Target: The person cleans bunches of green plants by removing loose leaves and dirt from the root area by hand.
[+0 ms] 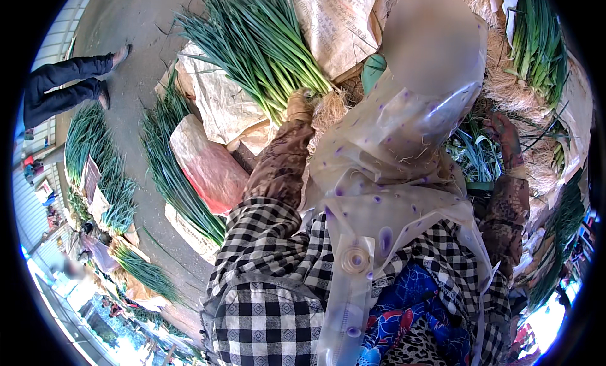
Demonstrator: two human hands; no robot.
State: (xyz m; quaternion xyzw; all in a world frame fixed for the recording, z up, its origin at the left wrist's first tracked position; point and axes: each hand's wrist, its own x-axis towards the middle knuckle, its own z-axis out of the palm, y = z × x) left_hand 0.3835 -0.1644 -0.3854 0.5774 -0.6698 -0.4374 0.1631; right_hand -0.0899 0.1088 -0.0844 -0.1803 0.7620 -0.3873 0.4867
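My left hand (300, 105), in a tan covering below a brown patterned sleeve, is closed around the lower stalks of a large bunch of green onions (262, 57). The green leaves fan out away from me. Pale stringy roots (331, 113) lie beside this hand. Off to the right, my right hand (504, 135) hovers by loose green trimmings (475, 153) and a root heap (536, 153). Its fingers look loosely apart, and I make out nothing in them. A clear purple-spotted plastic sheet (385, 164) covers my front between the arms.
Brown paper sacking (331, 25) lies under and behind the onions. More onion bundles lie at left (170, 151), far left (104, 170) and upper right (540, 50). A white-and-red sack (205, 161) sits near my left forearm. Another person's dark-trousered legs (69, 79) stand on the concrete floor (148, 25).
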